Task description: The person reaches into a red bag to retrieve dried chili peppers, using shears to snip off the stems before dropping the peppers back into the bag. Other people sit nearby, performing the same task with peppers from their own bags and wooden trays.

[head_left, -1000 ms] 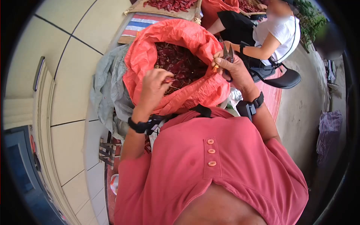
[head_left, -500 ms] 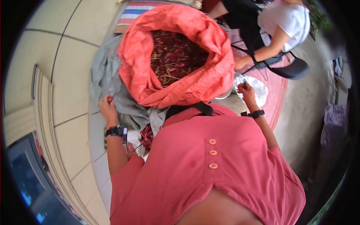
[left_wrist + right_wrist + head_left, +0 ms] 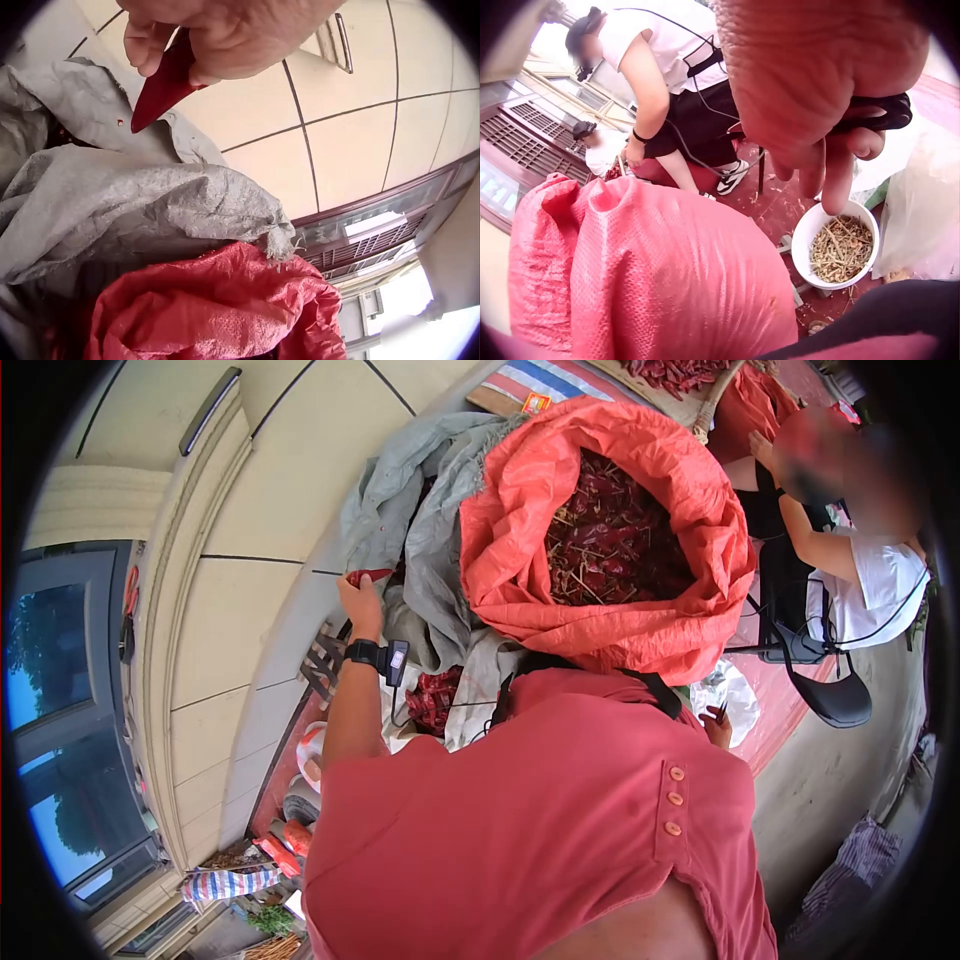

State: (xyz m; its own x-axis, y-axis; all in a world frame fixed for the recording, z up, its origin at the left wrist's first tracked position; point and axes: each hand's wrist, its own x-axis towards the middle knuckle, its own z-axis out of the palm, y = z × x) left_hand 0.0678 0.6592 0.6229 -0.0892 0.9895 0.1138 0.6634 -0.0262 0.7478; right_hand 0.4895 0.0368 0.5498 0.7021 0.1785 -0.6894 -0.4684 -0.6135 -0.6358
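Note:
My left hand (image 3: 362, 608) pinches a dried red chili pepper (image 3: 166, 86) between thumb and fingers, beside the mouth of a grey woven sack (image 3: 440, 585). To the right of that sack stands a red woven sack (image 3: 500, 550), its rim rolled down around dried chilies and stem bits (image 3: 610, 540). On the far side of the body, my right hand (image 3: 817, 82) grips scissors (image 3: 881, 112) by their black handles; the blades are mostly hidden. A white bucket (image 3: 800, 251) holding cut stems sits below this hand.
A seated person in a white shirt (image 3: 880, 575) is at the right, with a black chair (image 3: 840, 695) nearby. More red chilies (image 3: 433, 700) lie in a pale bag by my left forearm. A tiled wall (image 3: 290, 490) runs along the left.
My left hand has moved from over the red sack out left to the grey sack, carrying a chili. The right hand has dropped from the sack's rim with the scissors. The head view has turned left.

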